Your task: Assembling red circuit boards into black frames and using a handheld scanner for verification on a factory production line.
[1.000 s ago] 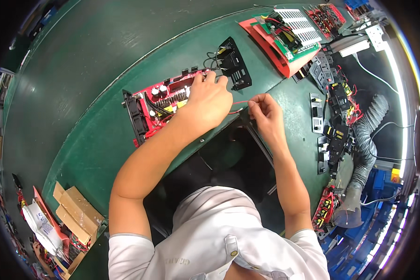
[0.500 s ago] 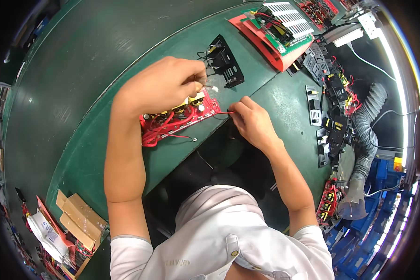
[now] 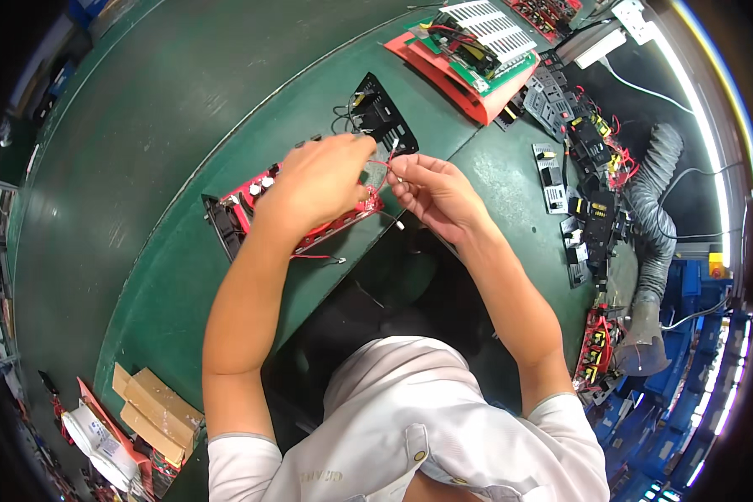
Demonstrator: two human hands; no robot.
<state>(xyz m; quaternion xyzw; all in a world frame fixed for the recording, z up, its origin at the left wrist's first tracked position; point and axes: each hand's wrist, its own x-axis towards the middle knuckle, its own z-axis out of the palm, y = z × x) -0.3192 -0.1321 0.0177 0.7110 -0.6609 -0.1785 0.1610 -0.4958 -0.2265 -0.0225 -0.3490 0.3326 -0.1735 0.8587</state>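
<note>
A red-framed circuit unit (image 3: 238,205) lies on the green table, with a black panel (image 3: 220,224) at its left end. My left hand (image 3: 322,186) is laid over the unit's middle and right end, fingers curved round it and thumb at the near side; the fingertips are partly hidden. Just right of it, my right hand (image 3: 435,194) pinches a thin red wire (image 3: 380,164) between thumb and forefinger. A small white connector (image 3: 395,144) shows above that pinch. Two more wire ends, one with a white plug (image 3: 400,225), hang off the unit's near side. Behind my hands stands a black slotted panel (image 3: 385,117) with black leads.
A green circuit board with a white slotted cover (image 3: 489,33) rests on red sheets (image 3: 443,77) at the back right. Black panels and parts (image 3: 594,216) line the right side, near a grey flexible duct (image 3: 651,201). An open cardboard box (image 3: 159,410) sits at lower left.
My left hand has come down from above the unit onto it. My right hand has moved up and left, from one red wire to another. The unit's left end now shows.
</note>
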